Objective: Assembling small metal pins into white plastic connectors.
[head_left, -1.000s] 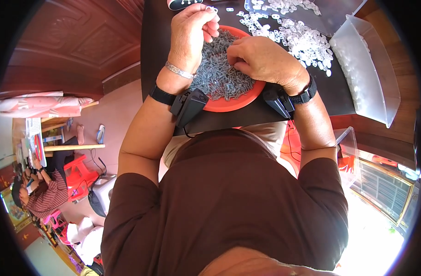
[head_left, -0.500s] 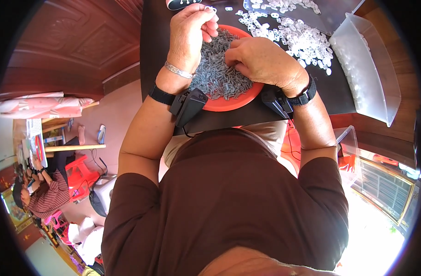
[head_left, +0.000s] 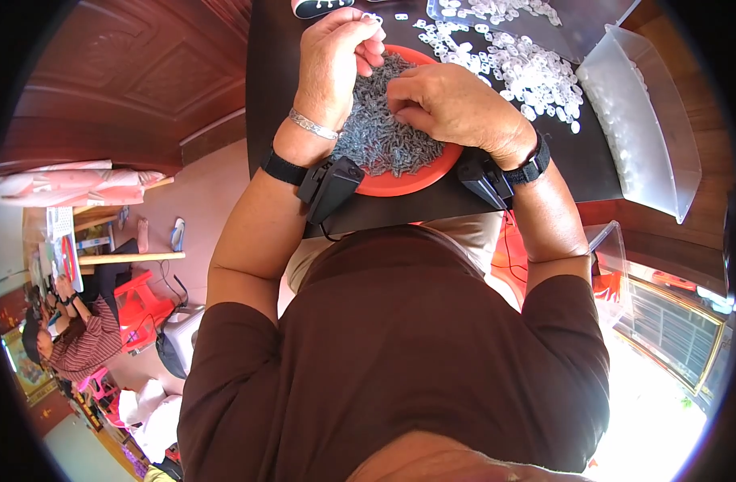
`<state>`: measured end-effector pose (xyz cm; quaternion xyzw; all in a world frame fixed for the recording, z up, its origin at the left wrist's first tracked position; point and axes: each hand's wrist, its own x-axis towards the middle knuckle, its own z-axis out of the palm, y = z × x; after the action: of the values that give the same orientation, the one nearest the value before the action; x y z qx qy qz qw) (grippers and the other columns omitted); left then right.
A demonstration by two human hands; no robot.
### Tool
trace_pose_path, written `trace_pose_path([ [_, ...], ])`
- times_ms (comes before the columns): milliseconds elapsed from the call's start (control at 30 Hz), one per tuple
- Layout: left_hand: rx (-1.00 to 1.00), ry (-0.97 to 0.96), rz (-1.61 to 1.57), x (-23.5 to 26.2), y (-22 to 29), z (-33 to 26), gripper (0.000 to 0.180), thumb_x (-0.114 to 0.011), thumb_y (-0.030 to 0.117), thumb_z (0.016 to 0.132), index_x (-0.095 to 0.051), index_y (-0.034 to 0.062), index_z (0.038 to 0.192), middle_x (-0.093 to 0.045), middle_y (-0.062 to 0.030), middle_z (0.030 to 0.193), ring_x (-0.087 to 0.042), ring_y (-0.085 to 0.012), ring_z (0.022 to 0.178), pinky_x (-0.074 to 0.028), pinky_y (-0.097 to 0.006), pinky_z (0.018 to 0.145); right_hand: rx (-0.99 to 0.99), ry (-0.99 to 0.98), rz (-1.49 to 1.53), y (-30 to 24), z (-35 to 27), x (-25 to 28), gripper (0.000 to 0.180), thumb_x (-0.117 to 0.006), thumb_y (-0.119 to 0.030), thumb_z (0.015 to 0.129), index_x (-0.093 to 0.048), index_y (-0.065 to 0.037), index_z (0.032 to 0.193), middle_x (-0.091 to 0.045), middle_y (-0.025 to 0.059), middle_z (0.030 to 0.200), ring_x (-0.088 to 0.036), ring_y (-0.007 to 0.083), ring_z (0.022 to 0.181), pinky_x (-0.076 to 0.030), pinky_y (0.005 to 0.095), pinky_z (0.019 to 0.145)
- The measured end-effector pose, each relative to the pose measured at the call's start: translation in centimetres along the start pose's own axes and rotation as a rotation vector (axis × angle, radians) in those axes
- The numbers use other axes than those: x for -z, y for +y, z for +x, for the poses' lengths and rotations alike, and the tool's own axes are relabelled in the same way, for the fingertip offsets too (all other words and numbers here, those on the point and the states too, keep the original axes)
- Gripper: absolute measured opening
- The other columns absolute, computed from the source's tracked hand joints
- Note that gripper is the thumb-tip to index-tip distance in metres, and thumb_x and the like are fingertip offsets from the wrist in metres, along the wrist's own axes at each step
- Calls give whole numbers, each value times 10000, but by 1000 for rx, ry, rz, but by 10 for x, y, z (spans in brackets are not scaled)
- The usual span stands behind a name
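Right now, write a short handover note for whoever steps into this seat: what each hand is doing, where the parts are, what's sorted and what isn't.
Left hand: over the far left of the red tray, fingers pinched together; what they hold is too small to tell.
Right hand: resting knuckles-up on the grey pieces, fingers curled into the heap.
Parts: the grey pieces are heaped in the red tray at the near edge of the dark table. A spread of small white pieces lies on the table beyond the tray, to the right. A clear plastic bin stands at the far right.
Done or left: the tray is full of grey pieces; how many are finished cannot be told.
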<state>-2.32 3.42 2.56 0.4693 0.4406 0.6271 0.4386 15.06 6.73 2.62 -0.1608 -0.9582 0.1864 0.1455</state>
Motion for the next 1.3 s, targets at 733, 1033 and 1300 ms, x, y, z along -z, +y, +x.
trace_pose_path([
  [733,28,-32,28,-1,0,-2,192,-541,199,859,-609,19,867,-596,-34,724,-565,-120,618,-413,-222,547,-1,63,-32,-2,1,1,74,-592,-112,739,-570,-54,780,-590,103,784,-594,305,789,-474,402,687],
  [1033,39,-55,49,-6,0,-4,197,-542,205,854,-612,21,865,-592,-32,723,-557,-121,613,-408,-222,548,6,66,-46,-2,0,0,75,-587,-120,749,-580,-59,792,-596,104,792,-599,305,789,-477,404,682],
  [1300,39,-77,54,-7,1,-5,191,-544,204,855,-608,24,856,-592,-30,722,-555,-120,614,-414,-226,556,-4,55,-58,-5,0,1,70,-583,-126,755,-587,-65,788,-596,108,787,-602,306,780,-479,405,676],
])
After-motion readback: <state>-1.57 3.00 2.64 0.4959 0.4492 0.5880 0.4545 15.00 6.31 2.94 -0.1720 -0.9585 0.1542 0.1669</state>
